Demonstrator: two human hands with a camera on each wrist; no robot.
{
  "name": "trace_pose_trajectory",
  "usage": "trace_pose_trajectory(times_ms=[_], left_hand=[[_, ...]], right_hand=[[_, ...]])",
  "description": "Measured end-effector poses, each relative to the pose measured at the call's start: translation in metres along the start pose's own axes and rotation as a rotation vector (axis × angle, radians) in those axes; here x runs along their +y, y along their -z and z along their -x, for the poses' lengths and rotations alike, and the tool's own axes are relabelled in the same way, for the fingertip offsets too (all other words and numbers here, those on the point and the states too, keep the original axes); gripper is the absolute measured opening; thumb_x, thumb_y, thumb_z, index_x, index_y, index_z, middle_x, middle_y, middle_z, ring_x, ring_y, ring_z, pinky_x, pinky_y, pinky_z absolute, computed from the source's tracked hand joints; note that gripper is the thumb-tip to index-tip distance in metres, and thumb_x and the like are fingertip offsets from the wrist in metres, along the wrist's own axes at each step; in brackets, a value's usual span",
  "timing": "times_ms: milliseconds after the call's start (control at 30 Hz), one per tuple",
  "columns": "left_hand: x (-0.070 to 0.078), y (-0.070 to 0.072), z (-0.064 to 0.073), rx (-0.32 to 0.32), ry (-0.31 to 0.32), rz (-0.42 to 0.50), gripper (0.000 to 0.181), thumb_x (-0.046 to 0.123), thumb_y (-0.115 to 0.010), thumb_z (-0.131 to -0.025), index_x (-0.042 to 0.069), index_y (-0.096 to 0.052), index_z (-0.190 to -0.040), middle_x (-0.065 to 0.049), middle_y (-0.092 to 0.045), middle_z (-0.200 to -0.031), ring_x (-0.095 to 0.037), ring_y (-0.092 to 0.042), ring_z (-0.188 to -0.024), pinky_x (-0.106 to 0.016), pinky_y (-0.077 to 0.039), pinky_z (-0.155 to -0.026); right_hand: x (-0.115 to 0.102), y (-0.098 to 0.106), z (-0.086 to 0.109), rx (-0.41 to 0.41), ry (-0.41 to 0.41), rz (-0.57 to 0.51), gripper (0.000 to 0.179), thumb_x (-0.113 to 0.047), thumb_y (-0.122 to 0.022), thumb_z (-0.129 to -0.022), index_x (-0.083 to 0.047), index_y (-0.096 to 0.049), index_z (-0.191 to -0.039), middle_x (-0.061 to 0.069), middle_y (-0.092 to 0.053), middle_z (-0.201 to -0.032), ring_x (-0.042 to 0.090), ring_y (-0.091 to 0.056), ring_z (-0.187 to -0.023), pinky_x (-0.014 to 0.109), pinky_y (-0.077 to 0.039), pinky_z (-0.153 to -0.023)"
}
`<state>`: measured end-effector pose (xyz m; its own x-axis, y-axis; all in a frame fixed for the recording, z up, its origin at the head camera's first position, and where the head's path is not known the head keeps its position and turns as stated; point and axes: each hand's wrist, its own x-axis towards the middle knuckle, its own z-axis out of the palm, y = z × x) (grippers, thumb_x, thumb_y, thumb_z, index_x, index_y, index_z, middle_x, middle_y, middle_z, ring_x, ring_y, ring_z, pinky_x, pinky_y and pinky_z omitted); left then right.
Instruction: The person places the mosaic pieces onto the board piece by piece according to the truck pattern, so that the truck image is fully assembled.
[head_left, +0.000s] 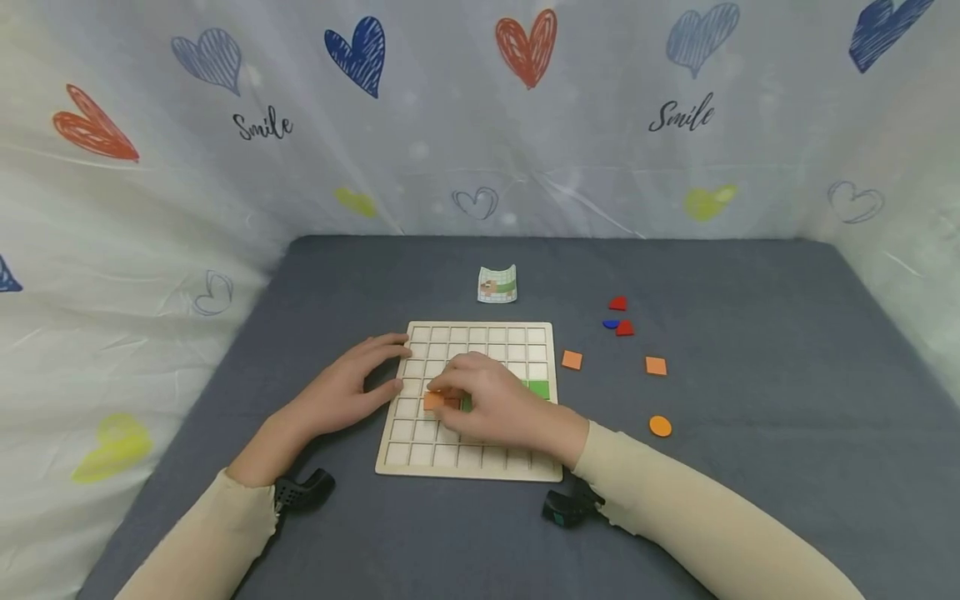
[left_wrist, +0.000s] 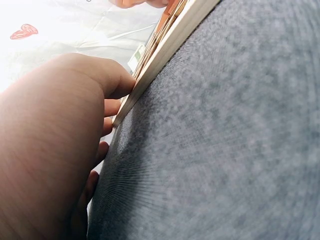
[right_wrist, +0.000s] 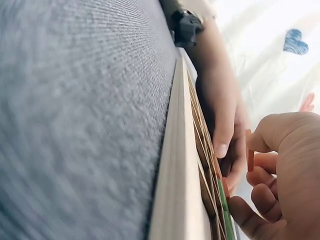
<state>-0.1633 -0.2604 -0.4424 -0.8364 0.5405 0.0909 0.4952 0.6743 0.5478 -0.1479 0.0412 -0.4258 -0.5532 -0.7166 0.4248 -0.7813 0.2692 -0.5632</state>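
Observation:
A pale wooden grid board lies in front of the person, with green tiles and orange tiles in one of its rows. The left hand rests along the board's left edge, fingers spread and thumb tip against the rim. Over the board's middle, the right hand pinches a thin orange tile between thumb and fingers. In the right wrist view that tile stands on edge above the grid, with a lower finger close to the row of tiles. Part of this row is hidden under the right hand in the head view.
Right of the board lie orange squares, an orange disc, red pieces and a blue piece. A small curled picture card stands behind the board. Grey cloth covers the table; a heart-patterned curtain hangs behind.

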Motion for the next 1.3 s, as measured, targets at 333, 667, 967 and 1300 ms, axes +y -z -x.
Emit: trace_pose_trajectory(times_ms=[333,667,967,1300], left_hand=[[0.001,0.000,-0.001,-0.005,0.001,-0.002,0.050,0.039,-0.066,-0.112,0.021,-0.057,-0.157,-0.004,-0.038,-0.174,-0.036,-0.030,-0.163,-0.068,-0.031,-0.126],[0.001,0.000,-0.002,0.001,-0.015,0.001,0.049,0.038,-0.066,-0.112,0.020,-0.058,-0.157,-0.005,-0.039,-0.174,-0.037,-0.031,-0.162,-0.068,-0.028,-0.127],[0.001,0.000,0.000,-0.002,-0.002,0.005,0.049,0.038,-0.066,-0.112,0.019,-0.058,-0.156,-0.006,-0.038,-0.174,-0.036,-0.031,-0.162,-0.068,-0.028,-0.128],[0.002,0.000,-0.001,-0.003,0.000,0.001,0.049,0.038,-0.066,-0.112,0.018,-0.058,-0.156,-0.006,-0.038,-0.174,-0.036,-0.030,-0.163,-0.068,-0.024,-0.129]], right_hand=[[0.015,0.004,-0.010,0.016,-0.057,0.123,0.016,-0.019,-0.077,-0.104,-0.011,-0.083,-0.116,-0.004,-0.073,-0.101,0.016,-0.065,-0.095,0.031,-0.056,-0.088],[0.022,0.000,-0.008,0.018,-0.071,0.288,0.012,-0.025,-0.078,-0.104,-0.018,-0.084,-0.111,-0.007,-0.073,-0.100,0.014,-0.064,-0.091,0.034,-0.051,-0.080],[0.025,0.000,-0.009,0.022,-0.137,0.307,0.015,-0.023,-0.076,-0.104,-0.016,-0.083,-0.114,-0.005,-0.073,-0.103,0.016,-0.066,-0.094,0.039,-0.053,-0.087],[0.029,0.001,-0.008,0.038,-0.190,0.301,0.015,-0.020,-0.074,-0.103,-0.016,-0.083,-0.114,-0.005,-0.072,-0.105,0.017,-0.065,-0.098,0.041,-0.054,-0.093]])
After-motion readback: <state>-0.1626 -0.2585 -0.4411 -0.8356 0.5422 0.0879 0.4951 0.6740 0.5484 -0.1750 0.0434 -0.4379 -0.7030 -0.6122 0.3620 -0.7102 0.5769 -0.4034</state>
